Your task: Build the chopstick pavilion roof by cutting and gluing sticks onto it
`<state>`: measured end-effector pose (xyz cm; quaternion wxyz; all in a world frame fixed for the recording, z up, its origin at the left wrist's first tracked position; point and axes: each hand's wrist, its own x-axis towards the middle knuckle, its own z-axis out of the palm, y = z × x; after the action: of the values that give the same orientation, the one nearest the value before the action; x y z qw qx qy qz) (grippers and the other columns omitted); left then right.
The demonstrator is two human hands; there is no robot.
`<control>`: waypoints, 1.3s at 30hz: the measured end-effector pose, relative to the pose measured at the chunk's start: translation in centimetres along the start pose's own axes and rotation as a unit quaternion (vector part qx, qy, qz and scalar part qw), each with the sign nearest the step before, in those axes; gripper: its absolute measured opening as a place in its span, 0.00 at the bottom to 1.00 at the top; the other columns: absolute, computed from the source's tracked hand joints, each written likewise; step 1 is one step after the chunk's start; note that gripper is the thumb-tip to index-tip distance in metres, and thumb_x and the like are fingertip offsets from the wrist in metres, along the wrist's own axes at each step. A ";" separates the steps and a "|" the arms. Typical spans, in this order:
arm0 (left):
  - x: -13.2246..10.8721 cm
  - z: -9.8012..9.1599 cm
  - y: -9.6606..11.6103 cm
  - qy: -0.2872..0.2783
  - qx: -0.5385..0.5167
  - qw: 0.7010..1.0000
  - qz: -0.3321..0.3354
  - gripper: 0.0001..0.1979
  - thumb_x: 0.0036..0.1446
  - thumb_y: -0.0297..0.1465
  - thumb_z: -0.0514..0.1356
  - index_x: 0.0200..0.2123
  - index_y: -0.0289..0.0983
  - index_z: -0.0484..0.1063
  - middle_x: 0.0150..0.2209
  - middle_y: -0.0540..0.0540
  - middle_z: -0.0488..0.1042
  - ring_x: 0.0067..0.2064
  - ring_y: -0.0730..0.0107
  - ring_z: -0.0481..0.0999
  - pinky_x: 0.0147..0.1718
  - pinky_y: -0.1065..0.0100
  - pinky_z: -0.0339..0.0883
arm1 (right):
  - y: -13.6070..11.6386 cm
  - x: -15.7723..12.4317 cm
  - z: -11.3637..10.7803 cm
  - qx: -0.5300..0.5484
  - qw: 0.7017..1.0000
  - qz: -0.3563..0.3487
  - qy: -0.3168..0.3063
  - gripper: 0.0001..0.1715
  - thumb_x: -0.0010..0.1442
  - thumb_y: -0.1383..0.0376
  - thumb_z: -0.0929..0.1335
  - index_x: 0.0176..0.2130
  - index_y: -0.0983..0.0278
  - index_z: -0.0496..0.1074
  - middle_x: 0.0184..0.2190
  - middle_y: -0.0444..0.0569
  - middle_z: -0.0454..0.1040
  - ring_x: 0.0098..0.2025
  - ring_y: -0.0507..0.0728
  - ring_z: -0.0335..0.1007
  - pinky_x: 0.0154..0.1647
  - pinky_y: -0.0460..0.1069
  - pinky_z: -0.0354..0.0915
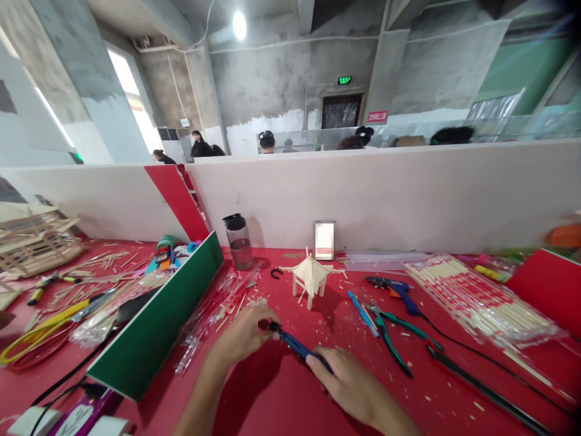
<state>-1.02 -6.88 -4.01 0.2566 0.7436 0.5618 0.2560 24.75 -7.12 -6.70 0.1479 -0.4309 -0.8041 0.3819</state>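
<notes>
My right hand (342, 378) is wrapped around a slim blue hand tool (297, 346), which points up and to the left; its exact kind is unclear. At its dark front end, my left hand (247, 333) has its fingers pinched together beside a small dark-red bit. Whatever those fingers hold is too small to make out. Just beyond both hands stands a little pavilion model (310, 275) of pale wooden sticks, with a peaked roof on legs. Right of it lie a blue pen-like stick (363, 313), green-handled pliers (393, 339) and a blue glue gun (399, 293).
A dark-lidded water bottle (239, 245) stands by the white partition (363, 188). Bundled sticks in plastic (485, 297) lie at right. Clear wrappers (213, 309) sit beside a green divider board (158, 327). Cables cross both sides, and wood scraps litter the red table (267, 393).
</notes>
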 end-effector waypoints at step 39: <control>0.0 0.3 -0.2 -0.009 -0.025 1.000 -0.009 0.11 0.52 0.22 0.63 0.37 0.37 0.83 0.37 0.45 0.82 0.38 0.63 0.77 0.40 0.68 0.69 | -0.2 -0.2 0.4 -0.009 1.000 0.009 0.005 0.27 0.72 0.54 0.57 0.49 0.65 0.77 0.46 0.60 0.82 0.52 0.65 0.77 0.50 0.53 0.64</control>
<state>-0.93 -6.82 -4.40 0.2823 0.7340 0.5598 0.2610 24.48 -7.52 -6.77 0.1444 -0.4413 -0.8031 0.3735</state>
